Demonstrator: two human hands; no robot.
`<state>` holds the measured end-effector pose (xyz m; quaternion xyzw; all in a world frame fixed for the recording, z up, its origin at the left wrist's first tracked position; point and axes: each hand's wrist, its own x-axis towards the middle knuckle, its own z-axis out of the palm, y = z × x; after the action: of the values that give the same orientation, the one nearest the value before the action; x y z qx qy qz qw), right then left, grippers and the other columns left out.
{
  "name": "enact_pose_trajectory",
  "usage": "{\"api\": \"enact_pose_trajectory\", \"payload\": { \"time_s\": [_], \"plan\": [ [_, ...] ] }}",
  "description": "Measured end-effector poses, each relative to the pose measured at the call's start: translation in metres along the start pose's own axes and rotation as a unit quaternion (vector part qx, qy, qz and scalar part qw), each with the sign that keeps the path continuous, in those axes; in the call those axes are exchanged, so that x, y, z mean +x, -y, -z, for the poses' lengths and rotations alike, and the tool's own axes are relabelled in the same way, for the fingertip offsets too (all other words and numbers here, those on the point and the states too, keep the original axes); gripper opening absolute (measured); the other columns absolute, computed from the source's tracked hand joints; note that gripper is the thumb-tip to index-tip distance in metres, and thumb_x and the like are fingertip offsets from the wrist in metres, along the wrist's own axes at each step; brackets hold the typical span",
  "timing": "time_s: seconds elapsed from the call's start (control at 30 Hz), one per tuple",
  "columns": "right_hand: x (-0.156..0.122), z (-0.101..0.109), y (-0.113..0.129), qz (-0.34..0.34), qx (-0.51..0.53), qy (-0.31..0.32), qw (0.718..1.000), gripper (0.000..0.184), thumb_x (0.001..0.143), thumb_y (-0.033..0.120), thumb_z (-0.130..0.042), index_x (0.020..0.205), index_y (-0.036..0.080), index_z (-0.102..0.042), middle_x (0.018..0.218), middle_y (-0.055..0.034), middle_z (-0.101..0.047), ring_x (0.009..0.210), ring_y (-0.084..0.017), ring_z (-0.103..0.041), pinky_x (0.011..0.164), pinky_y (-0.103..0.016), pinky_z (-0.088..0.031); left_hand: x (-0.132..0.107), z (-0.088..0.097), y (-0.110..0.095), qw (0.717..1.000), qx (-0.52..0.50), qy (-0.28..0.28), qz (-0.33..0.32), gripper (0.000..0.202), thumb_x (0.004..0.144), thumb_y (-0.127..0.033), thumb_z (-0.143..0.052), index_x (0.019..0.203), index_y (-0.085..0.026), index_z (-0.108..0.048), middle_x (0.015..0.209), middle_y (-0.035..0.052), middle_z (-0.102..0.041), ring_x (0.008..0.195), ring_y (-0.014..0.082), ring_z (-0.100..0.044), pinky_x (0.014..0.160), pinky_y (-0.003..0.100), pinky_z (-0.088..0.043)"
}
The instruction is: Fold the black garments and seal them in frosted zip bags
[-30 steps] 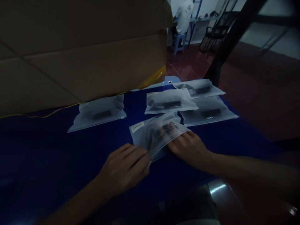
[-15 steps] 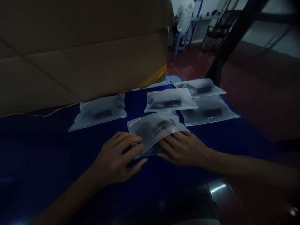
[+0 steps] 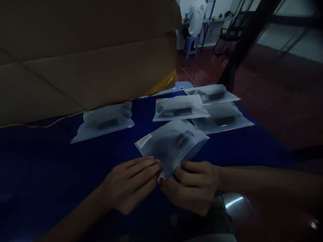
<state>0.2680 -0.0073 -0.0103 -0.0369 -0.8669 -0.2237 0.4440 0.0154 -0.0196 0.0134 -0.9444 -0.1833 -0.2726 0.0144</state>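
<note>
Both hands hold a frosted plastic zip bag (image 3: 171,144) up off the blue table, tilted, with a dark item inside and a white label at its left corner. My left hand (image 3: 132,183) pinches its near edge from the left. My right hand (image 3: 191,186) grips the same edge from the right, fingers curled under it. Several similar frosted bags lie flat beyond, each with a dark item showing through: one to the left (image 3: 104,122), and others in a cluster ahead (image 3: 180,107).
A large cardboard box (image 3: 83,60) overhangs the table's (image 3: 63,158) far left, with a thin yellow wire (image 3: 50,125) along its base. A black post (image 3: 244,50) stands at the right. Beyond, a seated person (image 3: 196,18) on a blue stool (image 3: 191,45) faces a far bench.
The held bag has risen and tilted up from the table. Both hands have drawn toward me and now pinch its near edge, with the right hand no longer lying flat against the bag.
</note>
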Motion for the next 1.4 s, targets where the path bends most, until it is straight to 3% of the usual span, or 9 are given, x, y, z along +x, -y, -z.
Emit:
{"api": "enact_pose_trajectory", "payload": {
  "time_s": [0.2,0.43,0.6,0.8,0.9,1.03,1.17,1.4],
  "plan": [
    [0.006,-0.002,-0.002,0.015,0.004,-0.023,1.000,0.017,0.087,0.015,-0.073,0.070,0.016,-0.074,0.078,-0.0006,-0.063,0.069,-0.011,-0.058,0.057,-0.026,-0.047,0.004,-0.007,-0.004,1.000,-0.012,-0.017,0.006,0.028,0.100,-0.005,-0.051,0.119,-0.014,-0.071,0.119,0.0071,-0.079,0.121,0.0192,-0.071,0.109,0.034,-0.059],
    [0.010,0.007,-0.011,-0.048,0.040,0.071,0.995,0.027,0.093,0.013,-0.060,0.068,0.018,-0.068,0.071,0.0023,-0.061,0.060,-0.010,-0.050,0.052,-0.026,-0.040,0.000,-0.003,0.012,1.000,-0.017,-0.008,0.014,0.021,0.101,-0.007,-0.059,0.115,-0.020,-0.069,0.115,0.0016,-0.080,0.112,0.0155,-0.075,0.104,0.031,-0.062],
    [0.006,0.011,-0.022,-0.061,-0.016,0.115,0.991,0.027,0.095,0.011,-0.059,0.070,0.018,-0.067,0.072,0.0012,-0.063,0.062,-0.012,-0.047,0.055,-0.028,-0.037,0.006,0.003,0.024,0.997,-0.057,-0.030,0.040,0.016,0.097,-0.004,-0.065,0.095,-0.019,-0.067,0.098,-0.0030,-0.081,0.091,0.0101,-0.078,0.100,0.030,-0.062],
    [0.001,0.016,-0.033,-0.074,-0.096,0.138,0.983,0.020,0.095,0.009,-0.067,0.076,0.017,-0.068,0.072,0.0009,-0.062,0.069,-0.014,-0.051,0.062,-0.030,-0.036,0.011,0.011,0.032,0.995,-0.071,-0.052,0.049,0.016,0.097,-0.004,-0.063,0.089,-0.017,-0.066,0.091,-0.0017,-0.078,0.080,0.0099,-0.075,0.090,0.031,-0.063],
    [0.000,0.018,-0.037,-0.101,-0.160,0.179,0.966,0.017,0.093,0.006,-0.067,0.080,0.016,-0.070,0.077,-0.0016,-0.067,0.074,-0.016,-0.053,0.066,-0.032,-0.037,0.010,0.014,0.036,0.994,-0.073,-0.064,0.055,0.015,0.094,-0.002,-0.068,0.091,-0.016,-0.066,0.092,0.0005,-0.077,0.083,0.0112,-0.074,0.088,0.033,-0.063],
    [-0.003,0.021,-0.042,-0.162,-0.267,0.263,0.913,0.020,0.092,0.001,-0.063,0.082,0.015,-0.072,0.079,-0.0046,-0.068,0.077,-0.020,-0.052,0.069,-0.034,-0.036,0.007,0.016,0.037,0.994,-0.059,-0.060,0.072,0.017,0.092,-0.001,-0.071,0.090,-0.018,-0.066,0.094,-0.0006,-0.075,0.085,0.0117,-0.072,0.087,0.034,-0.063],
    [-0.005,0.024,-0.044,-0.214,-0.310,0.309,0.873,0.023,0.092,0.000,-0.059,0.079,0.015,-0.070,0.075,-0.0060,-0.065,0.075,-0.022,-0.050,0.068,-0.034,-0.033,0.007,0.017,0.036,0.994,-0.054,-0.060,0.077,0.019,0.090,0.001,-0.072,0.091,-0.017,-0.065,0.096,0.0002,-0.073,0.088,0.0129,-0.071,0.086,0.034,-0.062],
    [-0.008,0.023,-0.044,-0.234,-0.301,0.323,0.866,0.022,0.091,0.000,-0.058,0.080,0.016,-0.069,0.073,-0.0056,-0.061,0.075,-0.022,-0.046,0.068,-0.034,-0.031,0.007,0.017,0.036,0.993,-0.077,-0.043,0.073,0.021,0.089,0.003,-0.067,0.091,-0.017,-0.062,0.099,0.0019,-0.070,0.092,0.0148,-0.068,0.089,0.036,-0.058]
  ]
}}
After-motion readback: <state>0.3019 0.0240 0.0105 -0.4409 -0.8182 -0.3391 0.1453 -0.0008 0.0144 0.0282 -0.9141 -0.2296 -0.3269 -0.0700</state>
